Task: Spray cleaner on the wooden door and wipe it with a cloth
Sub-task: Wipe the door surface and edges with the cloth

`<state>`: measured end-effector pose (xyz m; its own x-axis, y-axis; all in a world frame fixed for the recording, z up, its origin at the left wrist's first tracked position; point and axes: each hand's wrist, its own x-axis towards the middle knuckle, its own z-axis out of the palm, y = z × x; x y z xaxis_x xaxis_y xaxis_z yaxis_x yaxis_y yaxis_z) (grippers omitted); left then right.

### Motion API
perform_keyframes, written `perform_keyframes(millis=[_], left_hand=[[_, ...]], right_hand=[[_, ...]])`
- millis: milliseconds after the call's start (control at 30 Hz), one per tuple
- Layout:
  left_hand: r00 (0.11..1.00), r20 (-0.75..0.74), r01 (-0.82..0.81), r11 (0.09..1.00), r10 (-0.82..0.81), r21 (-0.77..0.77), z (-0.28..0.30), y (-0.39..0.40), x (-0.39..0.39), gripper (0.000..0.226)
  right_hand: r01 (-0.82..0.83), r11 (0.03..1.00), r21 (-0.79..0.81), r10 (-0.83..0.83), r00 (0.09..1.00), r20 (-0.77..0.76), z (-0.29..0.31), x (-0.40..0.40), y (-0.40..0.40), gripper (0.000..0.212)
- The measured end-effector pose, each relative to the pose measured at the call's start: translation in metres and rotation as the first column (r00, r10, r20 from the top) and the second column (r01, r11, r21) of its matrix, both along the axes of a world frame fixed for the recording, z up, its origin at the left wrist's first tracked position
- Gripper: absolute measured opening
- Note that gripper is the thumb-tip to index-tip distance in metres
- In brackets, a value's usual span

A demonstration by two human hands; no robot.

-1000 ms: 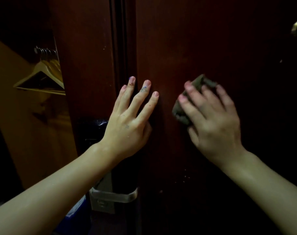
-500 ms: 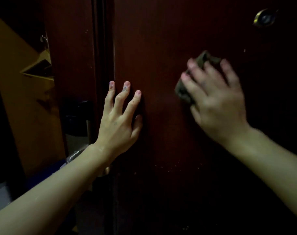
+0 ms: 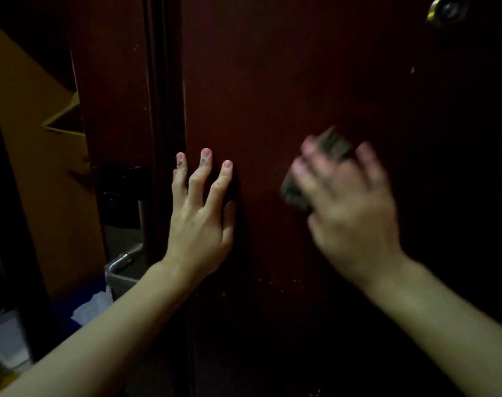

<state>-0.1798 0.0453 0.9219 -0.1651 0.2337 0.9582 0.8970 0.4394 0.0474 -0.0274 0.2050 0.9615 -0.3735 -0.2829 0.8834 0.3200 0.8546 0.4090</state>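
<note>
1. R hand [image 3: 350, 213]: fingers [image 3: 367, 161] spread over a wadded cloth [image 3: 331, 144], pressing it to the door [image 3: 287, 81]. The hand is motion-blurred, so whether the thumb hooks the wad can't be told; fingers look fairly straight, palm toward the wood.
2. L hand [image 3: 199, 213]: fingers [image 3: 205, 167] straight and splayed, tips flat on the door near its left edge, holding nothing. It looks to be bracing the panel.
3. Cloth sits mid-door, right of the L hand and apart from it, below and left of the peephole [image 3: 447, 10] at top right.
4. Pale specks [image 3: 275, 282] show on the wood lower down, near the wrists; prob. spray or dust not yet wiped.
5. Left of the door edge: frame [image 3: 112, 110], a metal lever handle [image 3: 124, 262], a dark lock plate [image 3: 121, 193] above it.
6. Step in hand, by judgement: wiping, mid-way. No spray bottle in view.
7. To do it well: keep the palm flat so the whole wad bears on the wood, not just fingertips; work in overlapping passes, top to bottom, w/ the grain; keep the L hand steady so the door doesn't swing.
8. Refold the cloth to a clean face when soiled; finish at the specks and the edge by the L hand.
</note>
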Motion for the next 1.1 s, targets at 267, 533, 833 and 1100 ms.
perform_keyframes(millis=[267,533,833,1100], left_hand=[[0.999,0.029,0.038,0.997,-0.04,0.071,-0.029,0.014,0.004,0.055],[0.999,0.043,0.006,0.99,-0.012,0.138,-0.035,0.02,0.011,0.058],[0.999,-0.006,-0.038,0.99,0.04,0.137,-0.084,0.028,0.006,0.062],[0.998,-0.046,0.042,0.988,-0.035,0.15,-0.108,0.018,0.008,0.06]], right_hand=[[0.06,0.992,0.112,-0.072,0.992,0.102,-0.068,-0.01,-0.015,0.047],[0.143,0.988,-0.052,-0.149,0.974,-0.168,0.024,-0.009,-0.003,0.055],[0.11,0.975,0.193,-0.141,0.978,0.151,-0.114,-0.014,-0.012,0.06],[0.143,0.982,-0.124,-0.164,0.969,-0.183,-0.086,-0.02,-0.02,0.062]])
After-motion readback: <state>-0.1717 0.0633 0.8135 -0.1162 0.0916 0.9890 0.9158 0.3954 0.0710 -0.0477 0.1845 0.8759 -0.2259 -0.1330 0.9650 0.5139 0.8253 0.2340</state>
